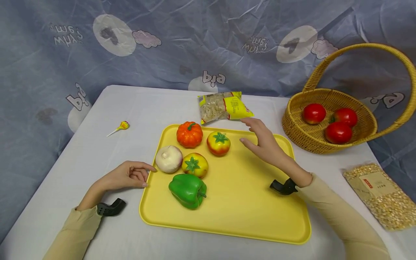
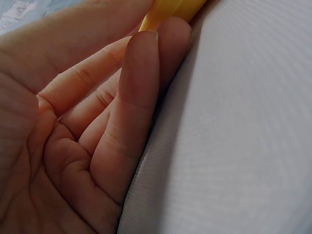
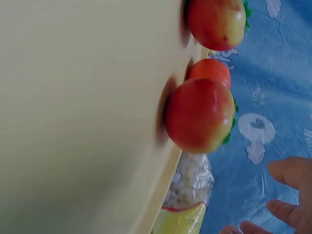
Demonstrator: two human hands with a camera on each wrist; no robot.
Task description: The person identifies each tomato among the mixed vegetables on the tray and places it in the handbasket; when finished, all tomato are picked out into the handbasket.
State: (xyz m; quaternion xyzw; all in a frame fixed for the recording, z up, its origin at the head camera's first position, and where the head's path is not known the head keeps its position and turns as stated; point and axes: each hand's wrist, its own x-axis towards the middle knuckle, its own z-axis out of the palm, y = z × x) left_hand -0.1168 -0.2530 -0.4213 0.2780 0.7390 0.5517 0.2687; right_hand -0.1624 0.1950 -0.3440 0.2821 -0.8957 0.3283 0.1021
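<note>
At the left edge of the yellow tray (image 1: 247, 213), my left hand (image 1: 125, 176) holds the rim with its fingers curled; the left wrist view shows the yellow tray rim (image 2: 170, 10) by the fingertips. My right hand (image 1: 264, 142) hovers above the tray's far right part, fingers apart and nothing in them. Left of it sits a yellow-red persimmon (image 1: 219, 143), also seen in the right wrist view. On the tray's left half are an orange pumpkin (image 1: 189, 134), a white-purple onion (image 1: 169, 159), another persimmon (image 1: 195, 165) and a green bell pepper (image 1: 187, 190).
Behind the tray lies a yellow-and-clear bag (image 1: 224, 106). A wicker basket (image 1: 300, 139) with a tall handle holds three red fruits (image 1: 338, 133) at the right. Nearer on that side is a pack of corn kernels (image 1: 383, 195). A lollipop (image 1: 123, 125) lies at far left.
</note>
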